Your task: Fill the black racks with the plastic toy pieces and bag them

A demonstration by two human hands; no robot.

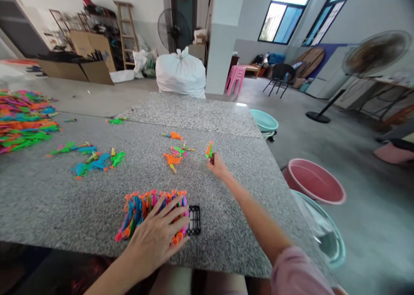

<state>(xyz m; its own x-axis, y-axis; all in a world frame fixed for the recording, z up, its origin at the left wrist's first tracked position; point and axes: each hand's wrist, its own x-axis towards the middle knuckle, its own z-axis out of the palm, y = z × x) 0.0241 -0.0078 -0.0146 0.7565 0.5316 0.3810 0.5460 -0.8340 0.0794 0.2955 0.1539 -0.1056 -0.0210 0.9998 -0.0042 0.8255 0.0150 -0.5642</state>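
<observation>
My left hand (158,230) lies flat with its fingers spread over a packed row of small coloured plastic toys (137,211). They are blue, pink, green and orange, with round orange tips along the top edge. A black plastic grid rack (194,220) sticks out at the row's right end; the rest of it is hidden. Farther out, my right hand (219,167) is closed on a small orange and green plastic toy (209,149), held upright by its lower end. Just left of it, several loose toys (173,158) in orange, green and pink lie on the grey speckled table (226,226).
A large heap of similar toys (22,120) covers the table's far left. Loose blue and green ones (100,162) lie nearer. Past the right edge stand a pink basin (315,180) and teal basins (263,120). A stuffed white sack (180,74) stands behind the table.
</observation>
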